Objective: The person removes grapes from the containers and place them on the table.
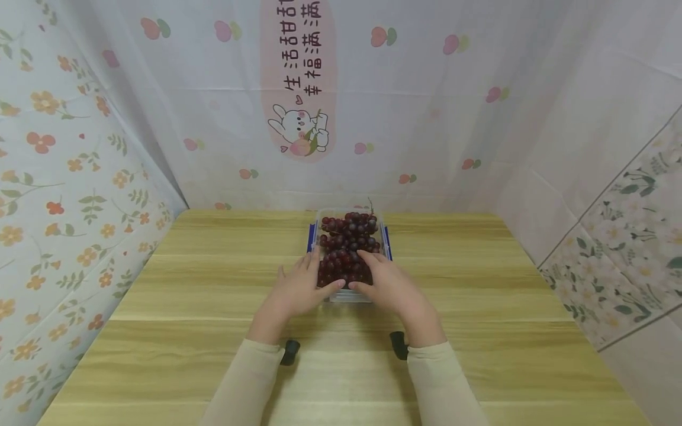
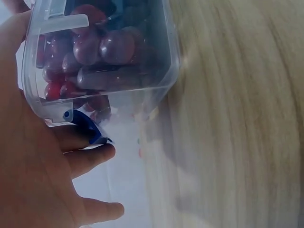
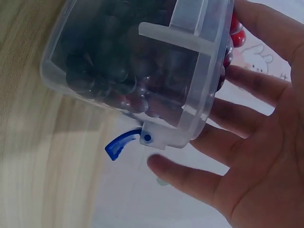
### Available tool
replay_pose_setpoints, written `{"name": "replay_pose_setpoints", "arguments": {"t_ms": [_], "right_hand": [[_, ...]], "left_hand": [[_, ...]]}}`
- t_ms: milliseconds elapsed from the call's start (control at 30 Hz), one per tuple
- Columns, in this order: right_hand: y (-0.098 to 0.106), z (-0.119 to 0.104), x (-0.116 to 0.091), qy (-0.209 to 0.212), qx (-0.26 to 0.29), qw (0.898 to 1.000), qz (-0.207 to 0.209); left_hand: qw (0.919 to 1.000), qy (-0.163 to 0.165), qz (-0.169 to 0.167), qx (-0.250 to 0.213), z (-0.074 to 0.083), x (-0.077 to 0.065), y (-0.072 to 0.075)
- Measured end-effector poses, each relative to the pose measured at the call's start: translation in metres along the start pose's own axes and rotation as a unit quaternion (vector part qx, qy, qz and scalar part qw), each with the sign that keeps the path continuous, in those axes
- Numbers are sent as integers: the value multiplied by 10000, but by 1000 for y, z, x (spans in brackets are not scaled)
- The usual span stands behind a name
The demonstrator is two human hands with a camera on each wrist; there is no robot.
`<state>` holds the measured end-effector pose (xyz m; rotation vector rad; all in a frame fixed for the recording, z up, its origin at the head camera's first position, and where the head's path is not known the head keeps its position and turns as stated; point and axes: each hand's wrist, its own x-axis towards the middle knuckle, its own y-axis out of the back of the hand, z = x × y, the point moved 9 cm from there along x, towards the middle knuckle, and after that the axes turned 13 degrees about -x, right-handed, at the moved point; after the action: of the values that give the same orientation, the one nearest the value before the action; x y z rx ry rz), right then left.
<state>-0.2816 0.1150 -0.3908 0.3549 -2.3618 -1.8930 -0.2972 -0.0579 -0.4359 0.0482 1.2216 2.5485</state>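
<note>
A clear plastic box stands on the table, heaped with bunches of dark red grapes. Blue latches hang unfastened along its sides. My left hand lies along the box's near left corner, thumb over the grapes at the front and fingers extended; in the left wrist view its fingers are beside a blue latch. At the near right corner is my right hand, with some fingers reaching over the rim onto the grapes. Its fingers look spread and mostly straight in the right wrist view.
The box is on a wood-grain table, near its back edge. A white printed cloth hangs behind, with floral cloths at both sides. Black wrist pieces show beside the sleeves.
</note>
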Motion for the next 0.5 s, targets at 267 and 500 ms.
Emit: {"name": "replay_pose_setpoints", "arguments": {"t_ms": [267,500], "right_hand": [[-3,0,6,224,205,9995,-102],[4,-5,10,499,286,9983,-115]], "left_hand": [[9999,112,15,-131,-2,-3,-3],[9999,98,59,-76,-6,-7,-1]]}}
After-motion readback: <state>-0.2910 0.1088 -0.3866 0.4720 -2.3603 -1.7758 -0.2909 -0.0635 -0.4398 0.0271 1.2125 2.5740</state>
